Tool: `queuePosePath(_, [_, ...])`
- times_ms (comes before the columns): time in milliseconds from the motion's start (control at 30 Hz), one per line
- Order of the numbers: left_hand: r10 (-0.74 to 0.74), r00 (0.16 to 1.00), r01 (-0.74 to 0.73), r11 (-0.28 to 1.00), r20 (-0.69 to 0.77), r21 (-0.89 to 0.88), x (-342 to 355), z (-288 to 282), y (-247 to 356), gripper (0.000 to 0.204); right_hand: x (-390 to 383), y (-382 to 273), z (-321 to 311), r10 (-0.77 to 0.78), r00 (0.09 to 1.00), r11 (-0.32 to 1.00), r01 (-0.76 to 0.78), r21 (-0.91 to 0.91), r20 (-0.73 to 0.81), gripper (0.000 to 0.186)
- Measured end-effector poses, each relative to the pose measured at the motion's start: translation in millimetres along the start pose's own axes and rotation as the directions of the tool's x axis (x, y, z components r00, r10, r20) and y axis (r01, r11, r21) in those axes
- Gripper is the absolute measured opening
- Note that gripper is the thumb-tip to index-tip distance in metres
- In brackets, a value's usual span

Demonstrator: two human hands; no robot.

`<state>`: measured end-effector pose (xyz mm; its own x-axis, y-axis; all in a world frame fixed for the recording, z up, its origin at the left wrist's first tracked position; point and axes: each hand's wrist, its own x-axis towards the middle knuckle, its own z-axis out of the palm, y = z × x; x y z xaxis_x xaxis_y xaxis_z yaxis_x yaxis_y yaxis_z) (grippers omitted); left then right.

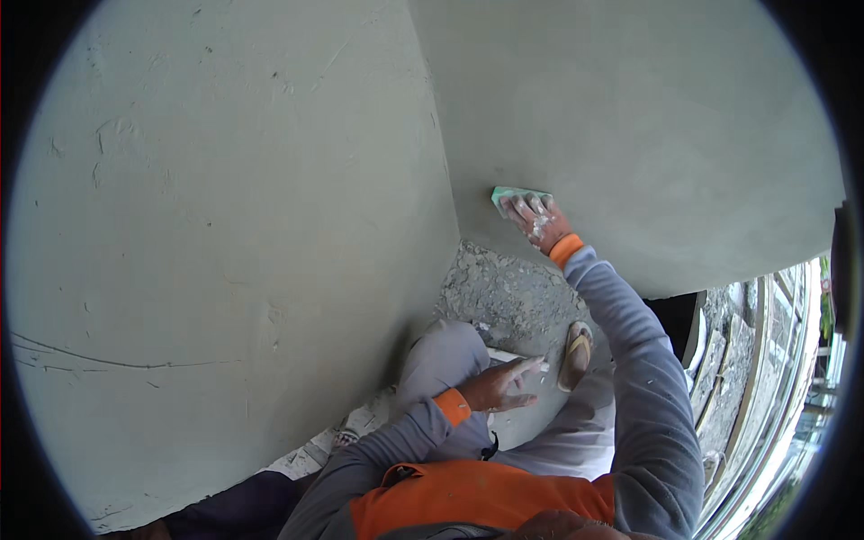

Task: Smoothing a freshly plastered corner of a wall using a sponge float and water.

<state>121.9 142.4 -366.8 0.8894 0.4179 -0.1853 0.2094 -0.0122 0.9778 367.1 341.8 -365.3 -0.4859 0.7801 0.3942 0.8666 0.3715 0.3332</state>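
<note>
My right hand [535, 218], dusted white, grips a pale green rectangular block or pad [513, 193] against the smooth grey plastered wall [648, 117] on the right, a little above its bottom edge. My left hand [504, 385] hangs above my bent left knee with its fingers apart and white residue on them; I see nothing held in it. A second plastered wall [207, 180], with scratches and small pits, meets the first at a corner. Below the corner lies a rough, debris-strewn floor [504, 283] beside my sandalled foot [576, 355].
A dark opening [675, 319] is under the right wall's edge. Wooden boards [733, 378] and rails run along the far right, with greenery beyond. Dark purple cloth [225, 508] and broken pale pieces [315, 450] lie along the left wall's foot.
</note>
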Motion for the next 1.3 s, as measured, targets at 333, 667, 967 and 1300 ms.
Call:
queuePosePath(333, [-0.044, 0.997, 0.046, 0.998, 0.056, -0.034, 1.3, 1.6, 2.8, 0.085, 53.8, 14.3, -75.9, 0.224, 0.870, 0.974, -0.216, 0.069, -0.440, 0.057])
queuePosePath(667, [-0.021, 0.997, 0.021, 1.000, 0.074, -0.006, 4.7, -0.5, -2.1, 0.088, 12.7, 19.4, -39.4, 0.060, 0.991, 0.997, -0.065, -0.041, -0.115, 0.054])
queuePosePath(967, [-0.064, 0.995, 0.067, 0.997, 0.072, -0.045, 1.2, -5.0, 7.9, 0.087, 69.2, 44.6, -114.9, 0.193, 0.801, 0.979, -0.197, 0.055, -0.567, 0.066])
queuePosePath(1300, [-0.015, 0.995, 0.024, 0.995, 0.098, -0.096, 5.7, 2.0, -2.8, 0.084, -5.4, 45.6, -61.7, 0.093, 0.962, 0.995, -0.097, 0.000, -0.257, 0.058])
